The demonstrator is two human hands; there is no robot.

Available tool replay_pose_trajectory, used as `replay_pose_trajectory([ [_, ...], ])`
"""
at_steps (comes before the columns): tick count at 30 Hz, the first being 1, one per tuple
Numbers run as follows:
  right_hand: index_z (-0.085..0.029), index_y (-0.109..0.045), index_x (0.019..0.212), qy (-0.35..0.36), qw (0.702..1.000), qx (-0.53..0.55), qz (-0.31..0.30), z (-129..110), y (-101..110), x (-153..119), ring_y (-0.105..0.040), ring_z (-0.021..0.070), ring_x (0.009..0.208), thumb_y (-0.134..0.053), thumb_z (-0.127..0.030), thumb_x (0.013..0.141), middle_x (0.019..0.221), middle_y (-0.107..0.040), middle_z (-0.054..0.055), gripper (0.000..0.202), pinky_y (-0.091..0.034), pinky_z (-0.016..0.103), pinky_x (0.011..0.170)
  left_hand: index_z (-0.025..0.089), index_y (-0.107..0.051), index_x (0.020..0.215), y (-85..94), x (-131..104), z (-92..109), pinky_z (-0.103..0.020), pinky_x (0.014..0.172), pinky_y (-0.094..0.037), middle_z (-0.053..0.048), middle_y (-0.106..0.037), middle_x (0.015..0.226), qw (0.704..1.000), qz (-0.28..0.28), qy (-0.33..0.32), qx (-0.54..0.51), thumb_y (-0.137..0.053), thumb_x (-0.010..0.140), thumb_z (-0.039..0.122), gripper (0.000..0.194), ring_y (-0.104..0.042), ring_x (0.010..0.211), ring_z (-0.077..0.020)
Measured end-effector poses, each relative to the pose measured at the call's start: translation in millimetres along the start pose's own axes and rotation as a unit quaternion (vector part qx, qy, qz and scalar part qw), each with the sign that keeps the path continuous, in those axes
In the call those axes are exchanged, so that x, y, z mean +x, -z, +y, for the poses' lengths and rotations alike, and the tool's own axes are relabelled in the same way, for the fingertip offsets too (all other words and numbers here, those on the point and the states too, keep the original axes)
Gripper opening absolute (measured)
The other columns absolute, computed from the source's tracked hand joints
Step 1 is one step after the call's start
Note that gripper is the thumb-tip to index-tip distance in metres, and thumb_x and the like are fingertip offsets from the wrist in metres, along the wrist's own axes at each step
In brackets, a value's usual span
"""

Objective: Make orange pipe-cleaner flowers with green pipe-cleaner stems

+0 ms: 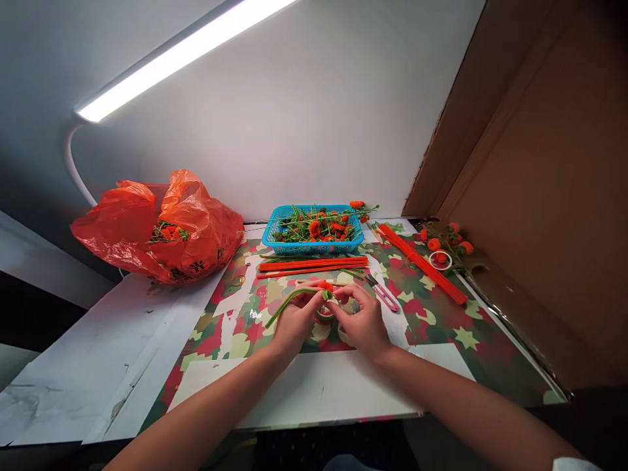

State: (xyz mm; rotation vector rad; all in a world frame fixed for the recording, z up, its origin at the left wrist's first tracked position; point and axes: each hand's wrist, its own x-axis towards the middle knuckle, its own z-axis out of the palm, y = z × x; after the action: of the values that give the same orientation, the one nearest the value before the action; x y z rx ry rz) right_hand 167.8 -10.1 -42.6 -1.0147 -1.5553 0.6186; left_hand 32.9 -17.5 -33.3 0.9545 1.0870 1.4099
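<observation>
Flower (325, 286) sat between both hands, above the camo-print mat (466, 338), bloom right at the fingertips. Left hand (298, 318) had it pinched, thumb to finger. Right hand (364, 318) came in close beside, fingertips nearly together; couldn't tell on what. Long axis ran sideways: bloom end right, green stem (281, 306) arching left past the left hand's fingers, free end dropping toward the wearer. Bloom small, fuzzy, orange-red; green bits just under it. Orange-red sticks (314, 264) lay just beyond.
</observation>
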Motion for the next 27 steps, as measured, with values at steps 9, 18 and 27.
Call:
replay_pose_trajectory([
  [9,-0.021,-0.068,0.078,0.048,0.998,0.034,-0.008,4.1,1.1,-1.3,-0.061,0.0158,0.074,-0.068,-0.013,0.077,0.076,-0.067,0.002,0.008,-0.048,0.029,0.07,0.017,-0.071,0.085,0.6,-1.0,-1.3,-0.027,0.066,-0.053,-0.008,-0.07,0.102,0.999,-0.038,0.001,-0.004,-0.077,0.066,0.034,0.026,-0.067,0.081,-0.0192],
  [18,-0.02,-0.064,0.07,0.045,0.998,0.026,-0.024,2.0,0.2,-0.8,-0.058,0.0155,0.07,-0.063,-0.016,0.081,0.07,-0.061,0.001,0.012,-0.046,0.028,0.066,0.017,-0.071,0.073,-0.9,-3.4,1.4,-0.034,0.083,-0.052,-0.01,-0.07,0.104,0.985,0.005,-0.121,0.119,-0.071,0.072,0.029,0.012,-0.065,0.097,-0.0223],
  [27,-0.018,-0.06,0.07,0.162,0.971,-0.164,-0.061,7.9,6.7,4.0,-0.058,0.0161,0.075,-0.054,-0.014,0.086,0.072,-0.065,0.001,0.017,-0.032,0.032,0.074,0.017,-0.071,0.072,1.5,0.4,-3.2,-0.034,0.082,-0.052,-0.01,-0.069,0.103,0.987,-0.001,-0.1,0.129,-0.069,0.072,0.029,0.012,-0.064,0.099,-0.0236],
])
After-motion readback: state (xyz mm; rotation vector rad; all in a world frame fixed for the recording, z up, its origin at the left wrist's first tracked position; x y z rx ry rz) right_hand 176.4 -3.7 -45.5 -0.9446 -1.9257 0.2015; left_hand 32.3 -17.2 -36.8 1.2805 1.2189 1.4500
